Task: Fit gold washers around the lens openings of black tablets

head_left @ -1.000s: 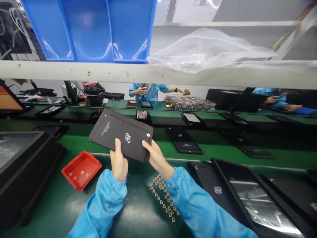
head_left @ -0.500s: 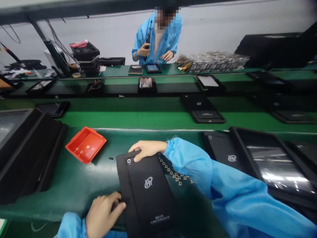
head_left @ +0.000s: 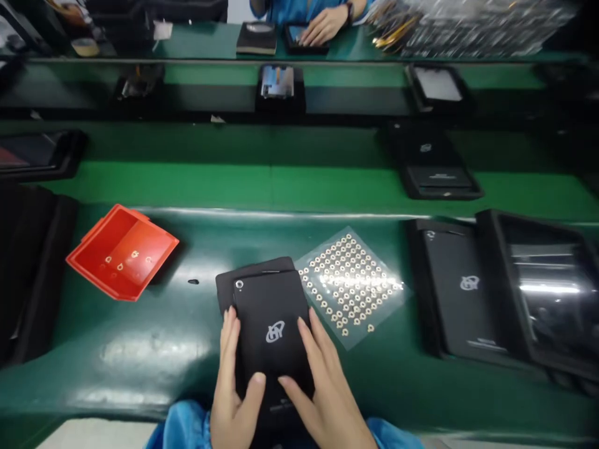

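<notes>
A black tablet [head_left: 269,318] lies on the green bench [head_left: 140,355] between both hands, its lower end running in under the palms. The left hand [head_left: 234,393] has its fingers [head_left: 229,337] curved along the tablet's left edge and its thumb pressed on the face near the bottom. The right hand [head_left: 322,393] mirrors this, fingers [head_left: 311,330] along the right edge and thumb on the lower face, so the tablet is gripped from both sides. A second black panel [head_left: 225,285] sticks out beneath its upper left corner. Just right of the tablet is a clear sheet of small gold rings [head_left: 350,280]. A red tray [head_left: 122,252] sits well left. A black tablet cover [head_left: 456,287] lies to the right. Across the bench, a co-worker's hand [head_left: 321,25] rests on another tablet [head_left: 299,37].
</notes>
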